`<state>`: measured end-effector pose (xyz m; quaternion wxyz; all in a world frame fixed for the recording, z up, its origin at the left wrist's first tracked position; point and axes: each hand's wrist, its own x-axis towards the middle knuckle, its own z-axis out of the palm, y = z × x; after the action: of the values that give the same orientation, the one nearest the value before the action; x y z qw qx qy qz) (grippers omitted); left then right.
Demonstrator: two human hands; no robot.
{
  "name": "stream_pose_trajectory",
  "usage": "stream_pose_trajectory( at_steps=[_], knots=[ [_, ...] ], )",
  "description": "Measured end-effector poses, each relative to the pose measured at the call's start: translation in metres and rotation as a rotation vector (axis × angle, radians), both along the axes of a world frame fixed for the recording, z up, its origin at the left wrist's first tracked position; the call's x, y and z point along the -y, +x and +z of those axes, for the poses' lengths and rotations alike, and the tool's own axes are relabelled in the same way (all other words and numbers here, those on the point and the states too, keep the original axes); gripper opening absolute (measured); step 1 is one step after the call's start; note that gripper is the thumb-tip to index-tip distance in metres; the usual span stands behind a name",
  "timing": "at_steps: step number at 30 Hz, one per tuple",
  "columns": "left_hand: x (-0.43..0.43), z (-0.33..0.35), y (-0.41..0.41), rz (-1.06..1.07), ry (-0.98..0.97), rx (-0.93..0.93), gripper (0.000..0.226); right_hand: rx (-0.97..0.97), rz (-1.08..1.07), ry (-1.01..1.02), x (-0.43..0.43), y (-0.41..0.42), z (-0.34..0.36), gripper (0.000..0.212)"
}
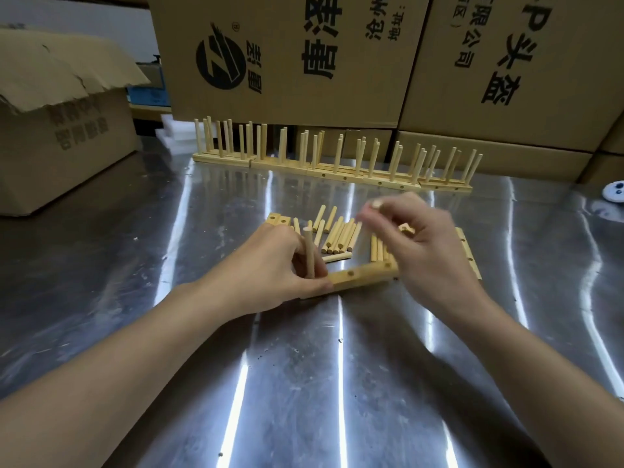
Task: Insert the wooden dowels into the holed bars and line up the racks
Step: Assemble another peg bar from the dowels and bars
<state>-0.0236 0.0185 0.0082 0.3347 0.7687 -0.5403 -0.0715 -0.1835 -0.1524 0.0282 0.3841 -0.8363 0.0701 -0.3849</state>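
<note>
Standing along the far edge of the steel surface (304,383), printed cardboard boxes (337,62) wall it off, and a long row of finished racks (331,170) runs at their foot with dowels upright. Nearer the person a heap of loose dowels (337,238) lies flat, with spare holed bars (467,251) off to the right. In front of the heap lies the holed bar (358,280) being filled, flat on the surface, holes facing up.

The step in hand looks to be pegging this bar: only its left end carries a peg, and two holes further along show open. The left grip (270,275) is closed round the upright dowel (309,255) at the bar's left end, thumb along the bar's front edge. The right grip (425,251), blurred, hovers above the bar's right end, apart from it, pinching a second dowel (374,204) whose pale end pokes out by the fingertips.

Next, I'd judge, that dowel must be turned upright, lowered over an open hole and pressed home while the left steadies the bar.
</note>
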Motion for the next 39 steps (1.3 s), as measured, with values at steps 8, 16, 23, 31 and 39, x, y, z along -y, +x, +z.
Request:
stream_pose_trajectory(
  at_steps=[8, 16, 23, 31, 39],
  knots=[
    [0.001, -0.001, 0.000, 0.003, 0.028, -0.010, 0.014, 0.124, 0.074, 0.395, 0.014, -0.016, 0.020, 0.009],
    [-0.001, -0.001, 0.001, -0.022, 0.017, 0.021, 0.012, -0.280, 0.132, 0.515, 0.016, -0.003, -0.005, 0.024],
    [0.000, -0.002, 0.002, -0.038, 0.009, 0.034, 0.012, -0.286, 0.060, 0.077, 0.020, -0.001, -0.013, 0.001],
    [0.000, -0.001, 0.002, -0.032, -0.003, 0.042, 0.011, -0.312, 0.112, -0.093, 0.021, -0.003, -0.018, 0.009],
    [0.000, -0.002, 0.002, -0.037, -0.008, 0.043, 0.010, -0.340, 0.101, -0.216, 0.018, -0.004, -0.014, 0.008]
  ],
)
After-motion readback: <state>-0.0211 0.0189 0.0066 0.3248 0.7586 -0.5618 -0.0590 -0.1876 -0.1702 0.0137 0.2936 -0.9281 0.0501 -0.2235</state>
